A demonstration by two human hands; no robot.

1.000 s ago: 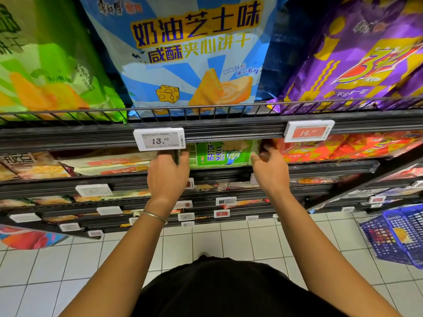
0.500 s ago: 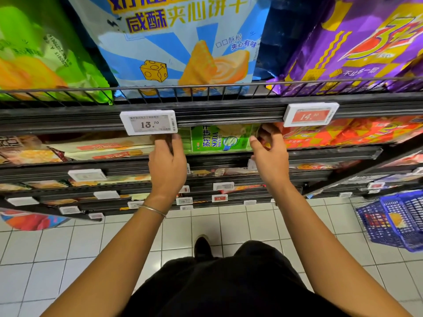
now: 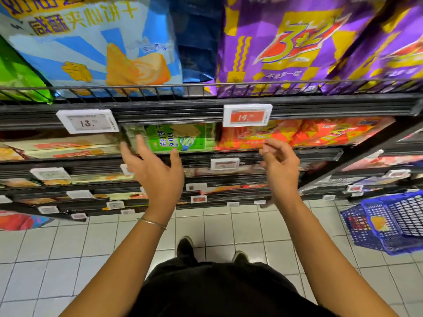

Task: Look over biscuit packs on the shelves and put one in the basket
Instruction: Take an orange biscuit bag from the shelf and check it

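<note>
A green soda biscuit pack (image 3: 180,139) lies flat on the second shelf, between cream packs on its left and orange-red packs (image 3: 304,133) on its right. My left hand (image 3: 155,170) hovers just in front of the green pack with fingers spread, holding nothing. My right hand (image 3: 280,163) floats below the orange-red packs, fingers loosely curled and empty. A blue plastic basket (image 3: 393,221) stands on the tiled floor at the right, with a packet inside it.
On the top shelf stand a big blue cheese-biscuit bag (image 3: 96,46) and purple bags (image 3: 286,46) behind a wire rail (image 3: 206,88). Price tags (image 3: 87,121) clip to the shelf edges. Lower shelves hold more packs. My shoes (image 3: 185,247) stand on white tiles.
Both hands have come off the green soda pack's ends and drawn back, down and apart, with fingers spread. The view has tilted down and shifted right.
</note>
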